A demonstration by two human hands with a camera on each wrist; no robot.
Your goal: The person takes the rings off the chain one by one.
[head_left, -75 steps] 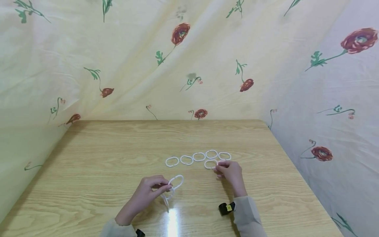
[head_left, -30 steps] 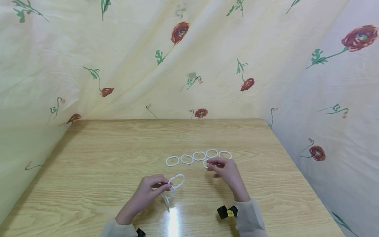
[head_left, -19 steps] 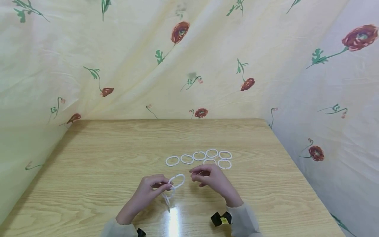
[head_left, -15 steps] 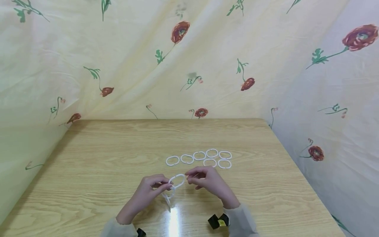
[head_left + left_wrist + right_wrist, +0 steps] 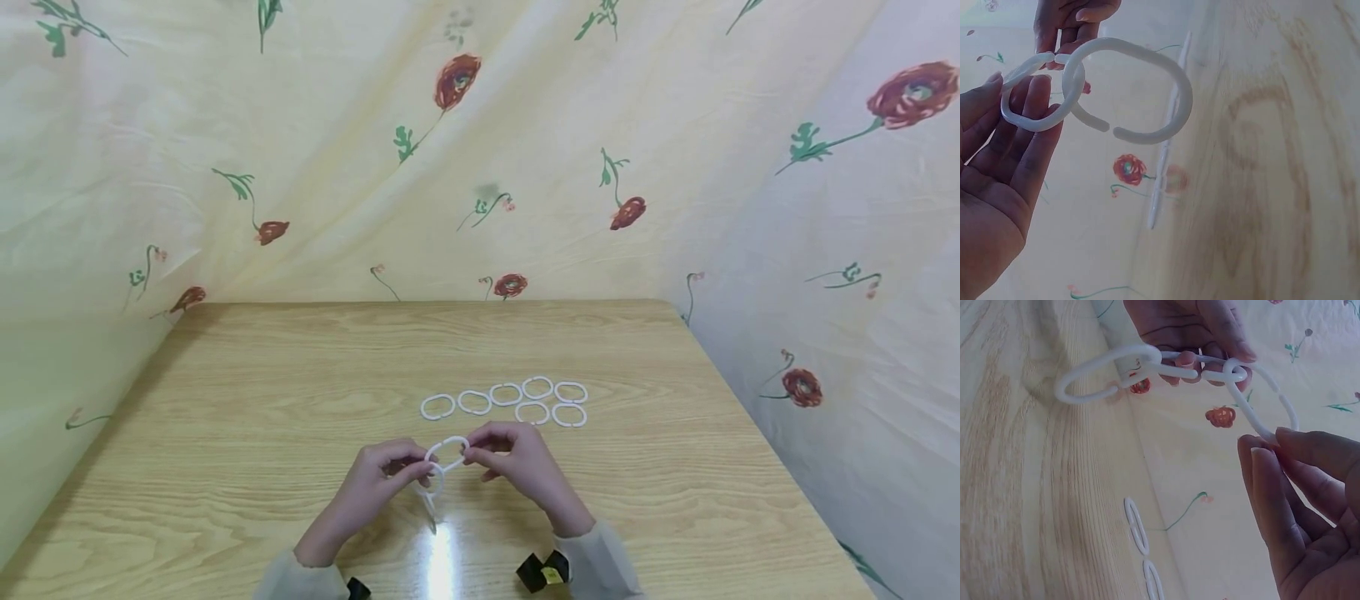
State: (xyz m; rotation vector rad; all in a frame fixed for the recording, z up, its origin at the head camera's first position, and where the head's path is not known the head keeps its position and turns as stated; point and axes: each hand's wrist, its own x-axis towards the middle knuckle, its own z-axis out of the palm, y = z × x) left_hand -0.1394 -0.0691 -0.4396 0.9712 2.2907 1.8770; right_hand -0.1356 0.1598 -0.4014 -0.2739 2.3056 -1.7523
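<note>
Three white plastic oval chain links, each with a small gap, hang joined between the hands. In the head view my left hand [image 5: 386,479] pinches the middle link [image 5: 442,479] between thumb and fingers. The lowest link [image 5: 431,507] dangles below it; its gap shows on the hanging link [image 5: 1187,94] in the left wrist view. My right hand [image 5: 517,467] pinches the far side of the end link [image 5: 453,438]. In the right wrist view, thumb and fingertips hold that end link [image 5: 1249,414], which passes through the middle one.
Several loose white links [image 5: 506,384] lie flat in two rows on the wooden table [image 5: 300,375], beyond the hands. Flowered cloth [image 5: 337,167] hangs behind and at both sides. Black wrist cameras [image 5: 532,573] sit at the sleeves.
My right hand has moved from the loose links towards the left hand and now pinches the chain's end link. One more loose link shows, uncovered. The left hand has barely moved.
</note>
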